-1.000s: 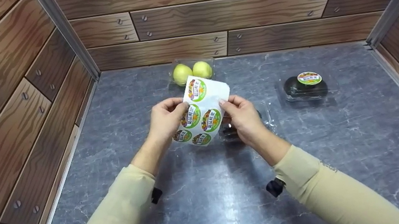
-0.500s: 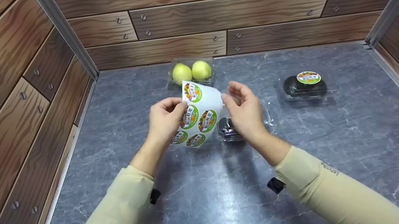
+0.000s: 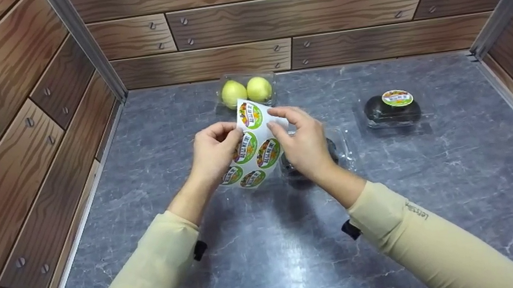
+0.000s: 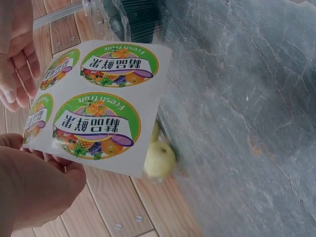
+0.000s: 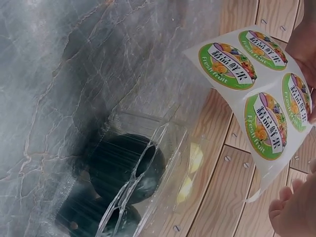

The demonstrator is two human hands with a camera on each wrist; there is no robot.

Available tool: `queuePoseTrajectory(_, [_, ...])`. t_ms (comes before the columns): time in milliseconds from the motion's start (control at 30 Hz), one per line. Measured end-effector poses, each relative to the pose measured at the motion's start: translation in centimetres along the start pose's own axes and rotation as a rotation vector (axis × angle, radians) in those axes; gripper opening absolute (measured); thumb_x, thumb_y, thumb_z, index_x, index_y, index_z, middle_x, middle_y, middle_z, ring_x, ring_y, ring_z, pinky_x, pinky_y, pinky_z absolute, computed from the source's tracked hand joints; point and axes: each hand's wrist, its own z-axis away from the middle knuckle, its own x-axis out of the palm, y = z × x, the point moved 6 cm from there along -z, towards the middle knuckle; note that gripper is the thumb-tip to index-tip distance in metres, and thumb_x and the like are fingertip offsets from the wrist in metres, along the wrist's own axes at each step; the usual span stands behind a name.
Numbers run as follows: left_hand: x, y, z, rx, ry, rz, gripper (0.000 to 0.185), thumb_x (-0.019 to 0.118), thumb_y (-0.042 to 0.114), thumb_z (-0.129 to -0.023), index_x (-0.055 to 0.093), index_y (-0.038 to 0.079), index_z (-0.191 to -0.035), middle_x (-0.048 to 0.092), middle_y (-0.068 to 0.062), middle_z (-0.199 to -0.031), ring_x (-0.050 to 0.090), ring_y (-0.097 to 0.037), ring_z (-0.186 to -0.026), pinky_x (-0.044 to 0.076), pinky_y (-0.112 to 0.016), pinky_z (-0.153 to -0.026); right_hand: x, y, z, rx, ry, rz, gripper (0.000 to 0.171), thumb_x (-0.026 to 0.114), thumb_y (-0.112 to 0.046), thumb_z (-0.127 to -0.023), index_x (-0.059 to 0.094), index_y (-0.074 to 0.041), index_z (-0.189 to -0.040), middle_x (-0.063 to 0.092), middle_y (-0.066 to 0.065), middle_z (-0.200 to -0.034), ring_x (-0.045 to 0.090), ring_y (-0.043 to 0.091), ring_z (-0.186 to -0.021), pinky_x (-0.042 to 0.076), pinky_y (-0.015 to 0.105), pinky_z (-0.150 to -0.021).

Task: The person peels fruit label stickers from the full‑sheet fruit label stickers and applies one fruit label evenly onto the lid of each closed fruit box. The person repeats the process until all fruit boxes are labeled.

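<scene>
My left hand (image 3: 216, 151) pinches the left edge of a white sheet of round fruit stickers (image 3: 268, 152) between thumb and fingers. The sheet hangs in the air, slightly bowed, and carries several green-rimmed "Fresh fruit" stickers (image 4: 96, 126); a bare patch lies near its upper right. My right hand (image 3: 305, 143) is at that bare corner, thumb and forefinger apart with a gap between them. Its loosely bent fingers (image 5: 286, 197) look separate from the sheet in the right wrist view. Below this hand stands a clear plastic box (image 5: 168, 143) of dark round fruit (image 5: 126, 165), partly hidden in the head view.
Behind the sheet, a clear box with two yellow-green apples (image 3: 258, 89) stands near the back wall. At right is another clear box of dark fruit (image 3: 392, 116), a round sticker (image 3: 397, 98) on its lid. Wood-patterned walls (image 3: 299, 14) enclose the grey marbled table (image 3: 476, 176).
My right hand let go of the sheet's right edge, opened away from it, then came back left to its upper right corner. The left hand keeps its pinch; the sheet has shifted slightly.
</scene>
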Motion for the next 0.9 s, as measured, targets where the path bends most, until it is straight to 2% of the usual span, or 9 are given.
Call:
queuePoseTrajectory(333, [0.5, 0.0, 0.2, 0.006, -0.037, -0.006, 0.017, 0.067, 0.007, -0.099, 0.080, -0.002, -0.106, 0.070, -0.007, -0.081, 0.060, -0.012, -0.066, 0.049, -0.019, -0.053, 0.9, 0.2, 0.0, 0.014, -0.097, 0.044, 0.025, 0.078, -0.012, -0.097, 0.078, -0.006, -0.121, 0.076, 0.008, -0.125, 0.069, 0.027, -0.121, 0.051, 0.043, -0.107])
queuePoseTrajectory(533, [0.7, 0.0, 0.1, 0.036, -0.047, -0.023, 0.017, 0.068, 0.007, -0.098, 0.080, -0.003, -0.104, 0.069, -0.004, -0.078, 0.057, -0.009, -0.064, 0.049, -0.018, -0.053, 1.2, 0.4, 0.1, 0.001, -0.109, 0.041, 0.021, 0.078, -0.011, -0.097, 0.080, -0.008, -0.117, 0.077, 0.006, -0.123, 0.070, 0.025, -0.121, 0.051, 0.042, -0.108])
queuePoseTrajectory(900, [1.2, 0.2, 0.2, 0.088, -0.097, -0.013, 0.017, 0.066, 0.006, -0.101, 0.079, -0.004, -0.106, 0.066, -0.002, -0.075, 0.054, -0.008, -0.061, 0.047, -0.018, -0.052, 1.3, 0.3, 0.1, -0.039, -0.105, 0.034, 0.016, 0.079, -0.012, -0.096, 0.083, -0.010, -0.111, 0.079, 0.006, -0.117, 0.073, 0.023, -0.112, 0.055, 0.039, -0.102])
